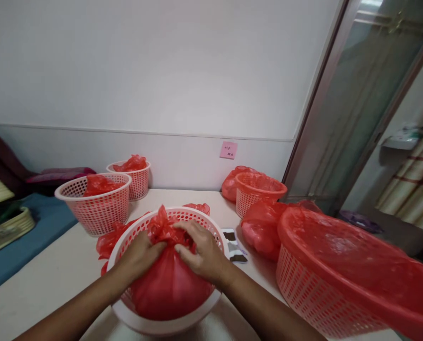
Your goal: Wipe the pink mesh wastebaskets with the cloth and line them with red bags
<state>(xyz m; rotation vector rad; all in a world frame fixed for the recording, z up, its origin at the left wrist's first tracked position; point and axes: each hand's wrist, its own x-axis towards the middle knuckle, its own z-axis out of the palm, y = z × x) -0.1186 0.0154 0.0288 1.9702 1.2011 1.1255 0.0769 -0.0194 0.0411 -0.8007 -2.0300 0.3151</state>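
Note:
A full red plastic bag (169,286) sits in a round white perforated basket (162,324) at the near middle of the table. My left hand (140,255) and my right hand (200,253) both rest on top of the bag. Their fingers are closed on the gathered neck of the bag, which bunches up between them. Part of the bag's twisted top (162,219) sticks up behind my left fingers.
A large red-lined basket (325,293) fills the right foreground, with a tied red bag (259,229) beside it. Further baskets holding red bags stand at the back left (96,206), (135,177) and back right (257,192). A small black-and-white packet (234,246) lies on the table (44,284).

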